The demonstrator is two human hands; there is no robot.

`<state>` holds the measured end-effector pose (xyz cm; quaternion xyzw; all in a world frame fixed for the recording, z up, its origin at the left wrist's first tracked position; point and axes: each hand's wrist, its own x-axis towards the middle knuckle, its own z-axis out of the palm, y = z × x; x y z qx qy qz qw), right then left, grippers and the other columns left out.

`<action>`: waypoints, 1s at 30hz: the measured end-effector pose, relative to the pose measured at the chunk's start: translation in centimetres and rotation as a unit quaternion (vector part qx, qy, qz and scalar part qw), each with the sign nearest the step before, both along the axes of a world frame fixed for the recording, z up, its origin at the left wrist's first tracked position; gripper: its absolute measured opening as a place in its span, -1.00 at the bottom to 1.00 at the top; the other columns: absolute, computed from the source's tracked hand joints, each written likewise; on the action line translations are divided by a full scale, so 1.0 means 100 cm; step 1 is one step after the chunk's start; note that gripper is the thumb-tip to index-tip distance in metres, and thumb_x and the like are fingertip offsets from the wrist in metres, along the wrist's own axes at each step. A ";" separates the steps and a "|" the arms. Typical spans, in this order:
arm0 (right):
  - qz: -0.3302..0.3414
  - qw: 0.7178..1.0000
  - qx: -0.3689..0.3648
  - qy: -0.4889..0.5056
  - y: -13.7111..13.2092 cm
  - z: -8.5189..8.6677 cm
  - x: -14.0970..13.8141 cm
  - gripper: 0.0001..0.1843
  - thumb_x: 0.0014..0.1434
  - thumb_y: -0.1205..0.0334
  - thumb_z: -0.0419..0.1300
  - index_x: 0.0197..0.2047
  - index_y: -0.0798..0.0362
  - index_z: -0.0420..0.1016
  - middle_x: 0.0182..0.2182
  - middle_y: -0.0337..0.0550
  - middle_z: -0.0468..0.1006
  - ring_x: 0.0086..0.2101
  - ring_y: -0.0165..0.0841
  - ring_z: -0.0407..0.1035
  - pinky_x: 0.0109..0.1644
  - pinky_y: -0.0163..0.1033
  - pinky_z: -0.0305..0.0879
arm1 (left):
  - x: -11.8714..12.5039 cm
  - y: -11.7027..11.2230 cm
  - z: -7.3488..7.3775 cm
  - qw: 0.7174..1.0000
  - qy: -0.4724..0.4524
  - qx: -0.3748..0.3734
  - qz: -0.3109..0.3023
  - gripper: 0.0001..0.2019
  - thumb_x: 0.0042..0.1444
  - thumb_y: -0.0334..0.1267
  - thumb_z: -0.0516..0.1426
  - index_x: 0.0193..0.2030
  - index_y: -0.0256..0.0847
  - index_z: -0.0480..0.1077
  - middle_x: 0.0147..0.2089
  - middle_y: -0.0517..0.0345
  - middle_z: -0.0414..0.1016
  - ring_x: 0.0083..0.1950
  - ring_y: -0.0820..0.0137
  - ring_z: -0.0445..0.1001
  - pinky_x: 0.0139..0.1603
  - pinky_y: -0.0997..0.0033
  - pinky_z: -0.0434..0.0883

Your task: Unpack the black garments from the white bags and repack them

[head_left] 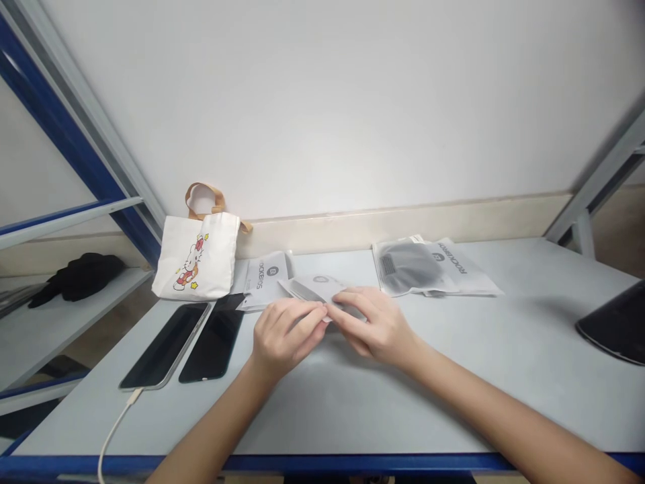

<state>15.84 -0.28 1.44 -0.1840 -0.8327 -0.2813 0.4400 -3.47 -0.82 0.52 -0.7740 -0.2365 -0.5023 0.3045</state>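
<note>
A frosted plastic pouch [317,288] with a round grey logo is held just above the middle of the table. My left hand [289,333] pinches its near edge, fingers closed together. Beside it, my right hand [373,323] grips the same edge, and the two hands' fingertips meet there. Part of the pouch and its contents are hidden behind my fingers. Another pouch with printed lettering [267,275] lies just behind my left hand. Farther right, pouches with a dark item inside [410,267] rest near the wall.
A white tote bag [199,259] with a cartoon print stands at the back left. In front of it lie a phone [166,346] on a white cable [117,425] and a second phone [214,343]. A black object [617,323] is at the right edge. Blue-and-white frames flank the table.
</note>
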 end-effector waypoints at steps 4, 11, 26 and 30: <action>0.013 1.000 -0.003 0.027 0.000 -0.002 0.000 -0.67 0.08 0.47 0.03 -0.09 0.06 0.42 -0.33 -0.08 0.50 -0.26 -0.31 0.39 -0.26 -0.19 0.39 | 0.003 0.001 0.001 1.000 -0.015 -0.021 0.006 -0.82 0.10 -0.38 0.16 -0.15 -0.11 0.38 -0.25 0.14 0.55 -0.22 0.39 0.49 -0.16 0.40 0.42; 0.024 0.995 0.032 0.090 0.000 -0.004 0.003 -0.62 0.00 0.50 0.04 -0.11 0.04 0.42 -0.33 -0.07 0.45 -0.30 -0.31 0.37 -0.30 -0.17 0.37 | 0.006 0.003 0.002 0.999 -0.020 -0.046 0.013 -0.85 0.13 -0.38 0.12 -0.17 -0.10 0.39 -0.19 0.10 0.52 -0.17 0.35 0.44 -0.16 0.36 0.40; -0.062 0.955 -0.016 0.290 0.009 0.016 0.024 -0.70 0.16 0.45 0.05 -0.12 -0.12 0.37 -0.33 -0.13 0.38 -0.31 -0.27 0.34 -0.27 -0.11 0.32 | -0.018 0.034 -0.015 0.941 -0.018 -0.320 0.113 -0.89 0.21 -0.27 0.05 -0.19 -0.13 0.39 -0.15 0.15 0.51 -0.09 0.29 0.42 -0.08 0.26 0.33; -0.075 0.944 -0.050 0.316 0.019 0.015 0.030 -0.79 0.21 0.42 0.02 -0.16 -0.07 0.34 -0.35 -0.13 0.38 -0.31 -0.27 0.33 -0.26 -0.11 0.31 | -0.013 0.022 -0.010 0.977 -0.047 -0.201 0.050 -0.81 0.16 -0.42 0.06 -0.11 -0.14 0.38 -0.17 0.14 0.53 -0.14 0.35 0.46 -0.09 0.33 0.37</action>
